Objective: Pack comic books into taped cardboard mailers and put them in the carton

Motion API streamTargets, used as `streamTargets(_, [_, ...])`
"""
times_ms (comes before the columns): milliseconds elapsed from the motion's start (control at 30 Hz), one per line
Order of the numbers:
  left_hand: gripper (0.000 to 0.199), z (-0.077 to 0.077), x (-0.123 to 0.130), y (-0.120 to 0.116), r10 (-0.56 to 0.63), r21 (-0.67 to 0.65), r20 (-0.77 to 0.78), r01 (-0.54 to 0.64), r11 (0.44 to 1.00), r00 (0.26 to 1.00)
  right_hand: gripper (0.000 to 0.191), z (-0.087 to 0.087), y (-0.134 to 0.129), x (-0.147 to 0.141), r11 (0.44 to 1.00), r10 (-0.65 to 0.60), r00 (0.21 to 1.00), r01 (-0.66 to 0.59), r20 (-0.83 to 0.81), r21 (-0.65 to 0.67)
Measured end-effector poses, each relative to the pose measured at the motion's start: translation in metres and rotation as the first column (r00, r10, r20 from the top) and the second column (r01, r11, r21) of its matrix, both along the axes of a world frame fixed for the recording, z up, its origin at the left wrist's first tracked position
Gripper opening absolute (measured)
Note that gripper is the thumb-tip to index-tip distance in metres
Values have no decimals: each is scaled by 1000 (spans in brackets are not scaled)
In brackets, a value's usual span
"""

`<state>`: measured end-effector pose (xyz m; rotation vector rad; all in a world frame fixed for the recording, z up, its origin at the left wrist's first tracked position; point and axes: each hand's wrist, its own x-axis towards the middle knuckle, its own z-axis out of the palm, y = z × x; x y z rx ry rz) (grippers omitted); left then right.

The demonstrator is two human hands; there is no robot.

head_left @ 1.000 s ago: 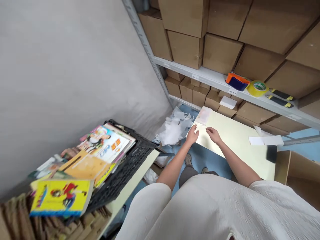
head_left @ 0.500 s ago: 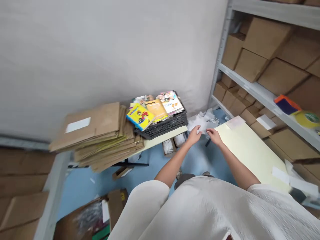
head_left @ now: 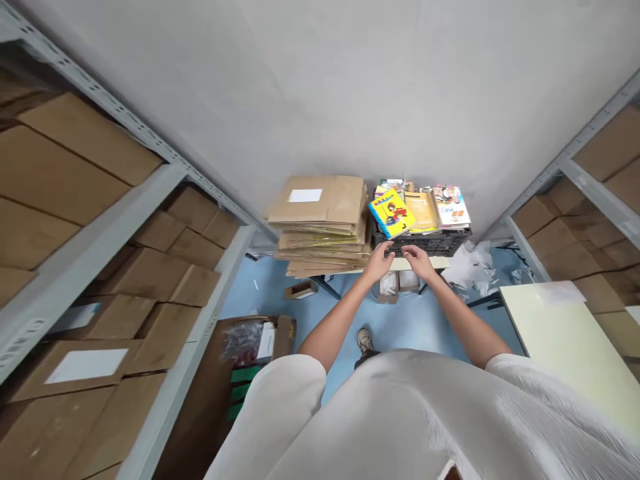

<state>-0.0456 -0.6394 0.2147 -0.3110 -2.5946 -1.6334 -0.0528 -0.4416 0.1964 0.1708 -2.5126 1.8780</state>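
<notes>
My left hand (head_left: 379,262) and my right hand (head_left: 419,261) are held out in front of me, a short gap between them. Both are open with fingers loosely curved, and nothing shows in either. Behind them in the view, a black plastic crate (head_left: 450,244) full of books stands on a pale table. On top lie a yellow book with a cartoon figure (head_left: 393,213), an orange-yellow book (head_left: 421,212) and a white illustrated book (head_left: 451,207). Left of the crate is a tall stack of flattened cardboard boxes (head_left: 325,217); my left hand is near its right end.
Metal shelves with cardboard boxes (head_left: 165,280) rise on the left, and more boxes (head_left: 555,243) fill shelving on the right. A pale table (head_left: 565,333) stands at right. Crumpled white paper (head_left: 470,267) and a large open carton (head_left: 220,387) are on the blue floor.
My view has turned left, bringing the left shelves in and shifting the crate and stack rightward. My hands have moved from by the crumpled paper to in front of the crate.
</notes>
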Motion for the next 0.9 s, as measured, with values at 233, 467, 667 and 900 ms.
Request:
streamTargets(233, [37, 11, -44, -144, 90, -54, -137, -99, 994, 986, 36, 18, -122, -70, 991, 33, 996, -21, -86, 132])
streamTargets(467, [33, 26, -102, -255, 269, -109, -173, -290, 951, 948, 42, 40, -189, -126, 875, 46, 982, 50, -185, 482])
streamTargets(667, [39, 29, -151, -319, 417, -301, -141, -440, 846, 898, 68, 53, -226, -148, 705, -71, 997, 69, -27, 706])
streamTargets(900, [56, 20, -173, -342, 503, -449, -40, -466, 763, 863, 91, 54, -247, -162, 717, -174, 980, 63, 91, 695])
